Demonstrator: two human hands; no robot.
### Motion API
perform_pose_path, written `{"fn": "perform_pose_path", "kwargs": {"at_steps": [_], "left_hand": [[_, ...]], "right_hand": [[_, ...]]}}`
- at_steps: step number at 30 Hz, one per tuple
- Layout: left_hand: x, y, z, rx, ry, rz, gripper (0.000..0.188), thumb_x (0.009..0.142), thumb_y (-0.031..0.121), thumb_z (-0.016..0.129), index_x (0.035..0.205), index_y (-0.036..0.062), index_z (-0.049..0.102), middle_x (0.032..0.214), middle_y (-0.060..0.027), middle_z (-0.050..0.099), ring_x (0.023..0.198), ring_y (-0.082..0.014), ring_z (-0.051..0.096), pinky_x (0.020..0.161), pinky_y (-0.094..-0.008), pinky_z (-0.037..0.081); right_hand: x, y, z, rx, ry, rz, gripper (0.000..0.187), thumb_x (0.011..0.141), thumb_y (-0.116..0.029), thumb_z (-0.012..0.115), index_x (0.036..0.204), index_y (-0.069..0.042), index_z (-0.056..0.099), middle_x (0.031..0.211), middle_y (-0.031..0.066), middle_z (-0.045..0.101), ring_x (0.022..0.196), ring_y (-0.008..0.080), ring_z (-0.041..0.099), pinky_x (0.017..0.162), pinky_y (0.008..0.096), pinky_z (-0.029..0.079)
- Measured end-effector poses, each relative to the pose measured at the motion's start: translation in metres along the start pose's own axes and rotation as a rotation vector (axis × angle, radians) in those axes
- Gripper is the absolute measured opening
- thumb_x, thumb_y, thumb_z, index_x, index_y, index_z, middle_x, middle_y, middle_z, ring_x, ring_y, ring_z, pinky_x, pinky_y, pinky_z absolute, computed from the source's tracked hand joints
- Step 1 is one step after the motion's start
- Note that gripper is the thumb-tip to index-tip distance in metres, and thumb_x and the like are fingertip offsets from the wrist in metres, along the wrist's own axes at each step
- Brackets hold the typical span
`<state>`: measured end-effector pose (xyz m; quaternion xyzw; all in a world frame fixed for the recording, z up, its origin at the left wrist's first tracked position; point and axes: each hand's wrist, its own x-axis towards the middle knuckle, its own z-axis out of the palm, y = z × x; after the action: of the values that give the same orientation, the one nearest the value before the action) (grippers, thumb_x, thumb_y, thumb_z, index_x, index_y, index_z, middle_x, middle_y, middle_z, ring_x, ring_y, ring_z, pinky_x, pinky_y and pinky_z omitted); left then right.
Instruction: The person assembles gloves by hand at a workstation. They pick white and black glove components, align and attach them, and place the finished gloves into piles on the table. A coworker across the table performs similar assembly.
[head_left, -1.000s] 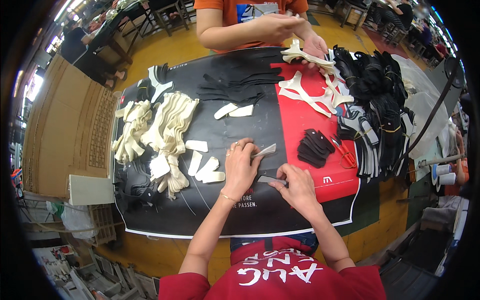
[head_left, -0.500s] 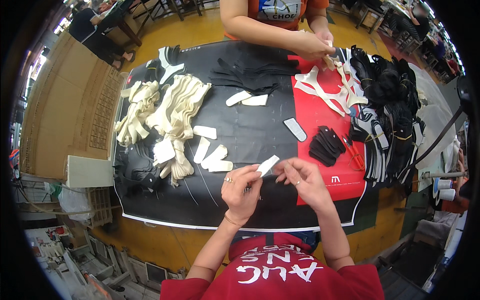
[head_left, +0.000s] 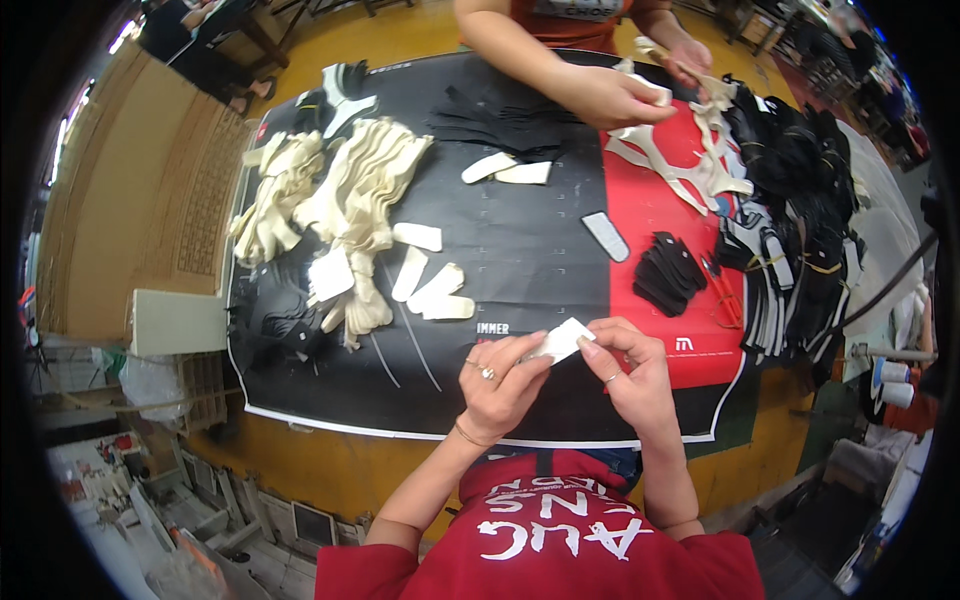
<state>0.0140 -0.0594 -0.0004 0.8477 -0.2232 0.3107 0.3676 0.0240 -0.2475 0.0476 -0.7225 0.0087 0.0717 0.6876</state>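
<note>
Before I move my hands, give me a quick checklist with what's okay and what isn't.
1. White piece gripped by left hand and right hand: ok.
2. White piece's underside checked: cannot tell, hidden from this view.
3. Red-handled tool apart from both hands: ok, beside the black pieces.
4. Dark-edged patch lying flat: ok.
5. Loose cream pieces neatly stacked: not ok, spread out, some overlapping.
6. Co-worker's hands apart from yours: ok, across the table.
</note>
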Motion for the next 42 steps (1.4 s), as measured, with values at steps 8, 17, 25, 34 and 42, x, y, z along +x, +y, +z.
{"fn": "perform_pose_path", "kwargs": {"at_steps": [8,17,25,34,42], "left_hand": [[-0.007,-0.033,-0.036,0.43,-0.021,-0.423,0.043,0.083,0.018,0.076,0.122,0.0041,0.065,0.126,-0.0178,0.059,0.112,-0.0321,0.057,0.095,-0.0435,0.04],[-0.01,-0.044,-0.052,0.042,0.092,-0.909,0.029,0.093,0.008,0.067,0.12,0.0008,0.061,0.083,-0.0084,0.071,0.076,-0.0179,0.065,0.074,-0.0305,0.047],[-0.009,-0.023,-0.054,-0.623,0.282,-1.096,0.025,0.094,0.002,0.067,0.119,-0.0019,0.064,0.1,-0.0091,0.072,0.086,-0.0099,0.064,0.079,-0.0246,0.05],[0.008,0.019,-0.032,-0.853,0.12,-0.962,0.012,0.091,-0.003,0.07,0.102,-0.0064,0.072,0.106,-0.01,0.068,0.088,-0.0096,0.065,0.077,-0.0223,0.054],[0.017,0.02,-0.036,-0.345,-0.051,-0.623,0.018,0.084,-0.002,0.072,0.102,-0.0014,0.074,0.1,-0.0128,0.07,0.085,-0.0199,0.07,0.075,-0.0291,0.055]], "right_hand": [[0.077,0.019,0.023,-0.089,-0.095,0.06,0.022,0.093,-0.015,0.07,0.1,0.006,0.068,0.1,0.0099,0.066,0.086,0.0178,0.061,0.076,0.0308,0.047],[0.069,0.034,0.095,-0.782,-0.19,-0.597,0.056,0.081,-0.027,0.078,0.13,-0.007,0.061,0.118,0.012,0.062,0.11,0.0304,0.057,0.091,0.0421,0.044],[0.054,0.036,0.091,-0.592,0.03,-0.681,0.028,0.076,-0.006,0.079,0.103,-0.01,0.077,0.1,0.0049,0.07,0.081,0.0226,0.065,0.072,0.0341,0.048],[0.009,0.031,0.05,-0.729,0.243,-0.752,0.038,0.074,-0.004,0.082,0.111,-0.011,0.076,0.101,0.0063,0.068,0.073,0.0191,0.063,0.063,0.0324,0.047],[-0.014,-0.003,0.036,-0.55,0.075,-0.408,0.024,0.085,-0.007,0.076,0.107,0.0,0.071,0.096,0.0113,0.066,0.079,0.0254,0.069,0.066,0.0331,0.056]]}}
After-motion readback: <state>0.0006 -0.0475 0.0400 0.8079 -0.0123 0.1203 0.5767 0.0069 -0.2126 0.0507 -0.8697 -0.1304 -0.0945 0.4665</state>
